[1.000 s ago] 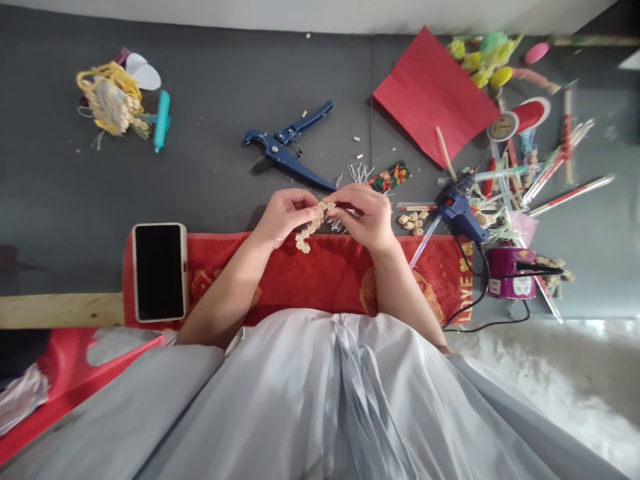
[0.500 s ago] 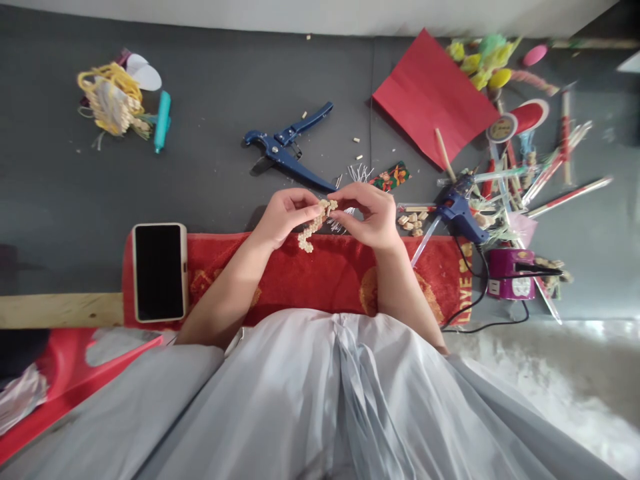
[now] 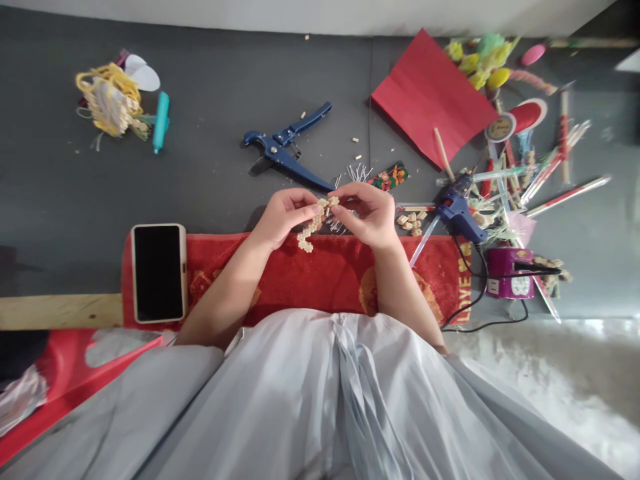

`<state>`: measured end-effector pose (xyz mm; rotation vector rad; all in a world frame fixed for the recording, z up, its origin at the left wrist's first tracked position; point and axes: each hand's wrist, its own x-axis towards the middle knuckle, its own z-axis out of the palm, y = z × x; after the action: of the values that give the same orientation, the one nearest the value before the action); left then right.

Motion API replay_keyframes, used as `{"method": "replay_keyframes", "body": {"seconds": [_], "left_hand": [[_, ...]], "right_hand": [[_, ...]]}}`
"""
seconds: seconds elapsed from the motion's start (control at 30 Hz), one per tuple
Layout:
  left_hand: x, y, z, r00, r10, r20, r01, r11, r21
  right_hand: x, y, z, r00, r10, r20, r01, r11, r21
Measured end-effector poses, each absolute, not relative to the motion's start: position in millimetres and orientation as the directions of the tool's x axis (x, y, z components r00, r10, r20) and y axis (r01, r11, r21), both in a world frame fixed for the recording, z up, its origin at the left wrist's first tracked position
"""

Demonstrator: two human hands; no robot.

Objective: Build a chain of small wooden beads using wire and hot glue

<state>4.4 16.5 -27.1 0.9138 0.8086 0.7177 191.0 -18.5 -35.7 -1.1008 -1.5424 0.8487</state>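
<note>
A curved strip of small cream pieces (image 3: 307,239) hangs between my hands, over the back edge of the red towel (image 3: 310,280). My left hand (image 3: 286,217) pinches it near its upper part between thumb and fingers. On the other side, my right hand (image 3: 367,213) holds the strip's upper right end with thumb and index finger. Thin white strands (image 3: 338,222) lie beside and behind the fingers. Just beyond the hands is a blue cutter (image 3: 287,157). Small cream pieces (image 3: 412,222) sit in a pile right of my right hand.
A tablet-like device (image 3: 159,273) rests on the towel at left. Further right are a blue glue gun (image 3: 459,212), a purple power block (image 3: 510,273) with black cables, a red sheet (image 3: 433,100) and a thread spool (image 3: 501,127). Yellow cord (image 3: 113,100) and a teal tool (image 3: 161,123) lie back left.
The upper right end of the strip has shifted slightly between my fingertips. Both hands stay in nearly the same place.
</note>
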Motion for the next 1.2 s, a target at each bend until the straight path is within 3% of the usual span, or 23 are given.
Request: {"method": "replay_keyframes", "body": {"seconds": [0.1,0.3,0.5,0.73,1.2], "left_hand": [[4.1,16.8,-29.2,0.510,0.809,-0.292,-0.166,0.425,0.890],[4.6,17.1,-31.5,0.488,0.829,-0.274,-0.157,0.392,0.906],[4.9,17.2,-28.4,0.507,0.819,-0.268,-0.138,0.383,0.913],[4.6,16.8,-25.3,0.523,0.806,-0.278,-0.102,0.383,0.918],[5.7,16.5,-24.2,0.513,0.822,-0.247,-0.157,0.372,0.915]], "right_hand": [[190.3,-18.7,-36.2,-0.071,0.956,0.285,0.213,0.293,-0.932],[188.3,-16.8,-30.0,-0.124,0.919,0.375,0.289,0.395,-0.872],[187.7,-16.3,-27.7,-0.121,0.922,0.369,0.388,0.386,-0.837],[191.5,-15.6,-29.1,-0.183,0.857,0.481,0.495,0.503,-0.708],[190.7,-16.3,-30.8,-0.228,0.784,0.578,0.536,0.597,-0.597]]}}
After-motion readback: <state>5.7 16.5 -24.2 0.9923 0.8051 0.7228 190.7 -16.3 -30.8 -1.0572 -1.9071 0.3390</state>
